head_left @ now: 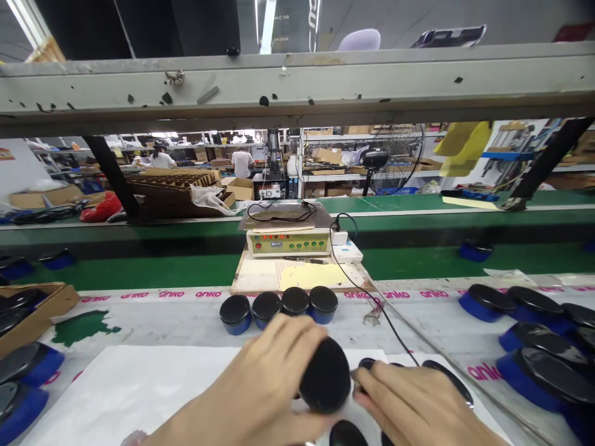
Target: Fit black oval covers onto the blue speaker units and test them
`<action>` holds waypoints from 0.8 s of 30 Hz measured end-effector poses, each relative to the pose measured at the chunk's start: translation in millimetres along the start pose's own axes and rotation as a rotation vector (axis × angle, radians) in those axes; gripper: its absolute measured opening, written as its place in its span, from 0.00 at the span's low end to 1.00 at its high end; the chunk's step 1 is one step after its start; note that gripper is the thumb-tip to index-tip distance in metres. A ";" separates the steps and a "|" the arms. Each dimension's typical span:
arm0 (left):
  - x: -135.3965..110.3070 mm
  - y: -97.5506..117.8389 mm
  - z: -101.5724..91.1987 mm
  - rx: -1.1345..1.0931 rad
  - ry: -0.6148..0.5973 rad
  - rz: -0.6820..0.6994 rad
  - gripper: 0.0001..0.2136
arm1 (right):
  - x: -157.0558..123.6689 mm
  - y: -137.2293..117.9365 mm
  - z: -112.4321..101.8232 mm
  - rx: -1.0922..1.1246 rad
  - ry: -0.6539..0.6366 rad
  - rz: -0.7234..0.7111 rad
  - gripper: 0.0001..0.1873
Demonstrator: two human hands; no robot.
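Observation:
My left hand [267, 384] is wrapped round a black round cap-like piece [325, 376], its flat dark face tilted toward me. Close beside it, on the right, is my right hand [413, 396]. Its fingers are bent and pressed together near the edge of the piece; what they hold is hidden. Under and around the hands, more black round pieces [346, 435] lie on a white sheet [134, 384], partly covered by the fingers. Just beyond the left hand stands a short row of several blue round pieces with black tops [295, 301].
A control box [292, 243] with lit red indicators sits on a board ahead. Its black cable [372, 297] runs toward my right hand. Blue-and-black pieces [542, 371] crowd the right side; others flank a cardboard box [56, 303] at left. A green conveyor [162, 269] crosses behind, beneath an overhead shelf [297, 87].

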State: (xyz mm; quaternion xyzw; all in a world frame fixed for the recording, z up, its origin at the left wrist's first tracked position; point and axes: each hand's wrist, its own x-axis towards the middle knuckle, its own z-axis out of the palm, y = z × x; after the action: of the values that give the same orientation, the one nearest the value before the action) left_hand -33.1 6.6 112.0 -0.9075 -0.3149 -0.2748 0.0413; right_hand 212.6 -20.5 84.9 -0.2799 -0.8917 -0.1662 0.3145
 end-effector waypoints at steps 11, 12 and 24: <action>29.7 9.8 87.0 -0.238 -0.317 -0.120 0.32 | -9.0 106.3 16.1 -0.212 -0.368 0.861 0.16; 32.8 7.5 87.4 -0.229 -0.308 -0.144 0.31 | 1.6 102.8 20.8 -0.158 -0.397 0.829 0.15; 49.1 -62.6 79.6 -0.116 -0.369 -0.561 0.13 | 59.0 86.7 89.8 0.226 -0.661 0.593 0.13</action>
State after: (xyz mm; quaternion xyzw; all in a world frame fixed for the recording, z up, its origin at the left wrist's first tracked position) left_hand -0.8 103.3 64.3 -0.8209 -0.5382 -0.1240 -0.1451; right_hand 184.9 113.5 66.8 -0.5248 -0.8382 0.1276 0.0756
